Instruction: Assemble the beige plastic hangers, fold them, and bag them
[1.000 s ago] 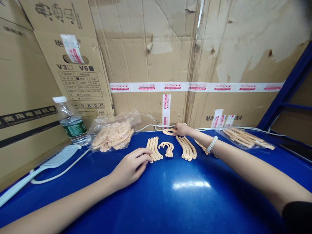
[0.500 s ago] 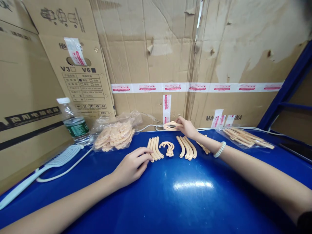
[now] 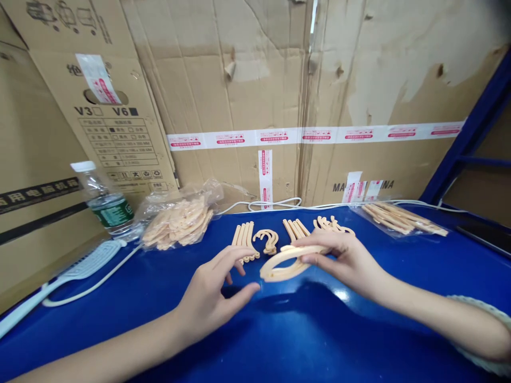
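Observation:
My right hand (image 3: 343,260) pinches a beige oval ring-like piece (image 3: 281,274) above the blue table; it may be more than one curved part held together. Just left of it, my left hand (image 3: 219,287) is empty, its thumb and fingers spread. Behind the left fingertips lies a row of several slim beige curved strips (image 3: 246,239). Several beige hooks (image 3: 271,240) lie bunched in the middle. Another row of beige strips (image 3: 294,229) is partly hidden by the held piece and right hand. More curved beige pieces (image 3: 331,223) lie behind my right hand.
On the left are a clear bag of beige parts (image 3: 179,223), a water bottle (image 3: 109,207) and a pale blue hairbrush (image 3: 85,260). A bag of long strips (image 3: 399,218) lies at right. A white cable (image 3: 275,204) runs along the cardboard wall (image 3: 239,106).
My right hand has come from the back of the table toward me, bringing the oval piece near my left hand. My left hand has left the strips and opened. The view has shifted slightly.

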A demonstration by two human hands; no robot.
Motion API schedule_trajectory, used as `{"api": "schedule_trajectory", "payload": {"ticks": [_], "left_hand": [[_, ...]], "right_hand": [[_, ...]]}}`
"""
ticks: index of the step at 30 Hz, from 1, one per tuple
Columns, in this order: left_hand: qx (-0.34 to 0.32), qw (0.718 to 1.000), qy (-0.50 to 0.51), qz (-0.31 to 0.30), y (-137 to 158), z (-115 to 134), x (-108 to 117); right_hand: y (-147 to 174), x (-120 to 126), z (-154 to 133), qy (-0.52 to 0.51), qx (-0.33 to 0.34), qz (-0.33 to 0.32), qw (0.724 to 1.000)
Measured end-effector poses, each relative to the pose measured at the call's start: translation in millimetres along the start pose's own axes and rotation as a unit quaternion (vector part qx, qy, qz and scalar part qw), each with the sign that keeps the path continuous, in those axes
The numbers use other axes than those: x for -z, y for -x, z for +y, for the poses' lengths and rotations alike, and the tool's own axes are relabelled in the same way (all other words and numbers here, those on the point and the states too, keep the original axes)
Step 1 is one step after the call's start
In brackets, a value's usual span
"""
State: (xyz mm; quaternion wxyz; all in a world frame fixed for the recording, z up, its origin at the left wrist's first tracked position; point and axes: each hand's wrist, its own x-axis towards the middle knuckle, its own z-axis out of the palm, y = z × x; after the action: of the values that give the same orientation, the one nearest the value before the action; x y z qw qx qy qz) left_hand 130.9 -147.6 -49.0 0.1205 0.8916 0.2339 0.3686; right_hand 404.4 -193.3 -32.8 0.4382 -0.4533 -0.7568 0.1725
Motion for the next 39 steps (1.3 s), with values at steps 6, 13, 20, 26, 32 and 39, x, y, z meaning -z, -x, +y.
{"api": "schedule_trajectory", "payload": {"ticks": [6,13,20,26,32,39], "left_hand": [[0.068,0.996,0.038,-0.033,-11.8,20.9,-21.9],[0.013,0.996,0.060,-0.058,-8.1,21.5,-25.9],[0.149,0.971,0.184,0.024,-6.0,20.2,-28.1],[0.204,0.938,0.275,0.058,-5.0,17.1,-30.5],[0.243,0.930,0.274,0.037,-9.1,22.1,-28.0],[0.114,0.956,0.239,-0.125,-13.0,21.3,-21.1]], "right_hand": [[17.7,-19.2,-10.8,-0.059,0.024,-0.050,0.997],[26.3,-26.0,-6.2,-0.301,-0.224,-0.074,0.924],[24.6,-25.1,1.8,-0.284,-0.285,-0.107,0.909],[22.2,-17.5,8.0,-0.097,-0.155,-0.078,0.980],[17.2,-15.5,4.9,-0.233,-0.223,0.037,0.946],[17.4,-19.3,1.9,-0.380,-0.217,0.035,0.898]]}}
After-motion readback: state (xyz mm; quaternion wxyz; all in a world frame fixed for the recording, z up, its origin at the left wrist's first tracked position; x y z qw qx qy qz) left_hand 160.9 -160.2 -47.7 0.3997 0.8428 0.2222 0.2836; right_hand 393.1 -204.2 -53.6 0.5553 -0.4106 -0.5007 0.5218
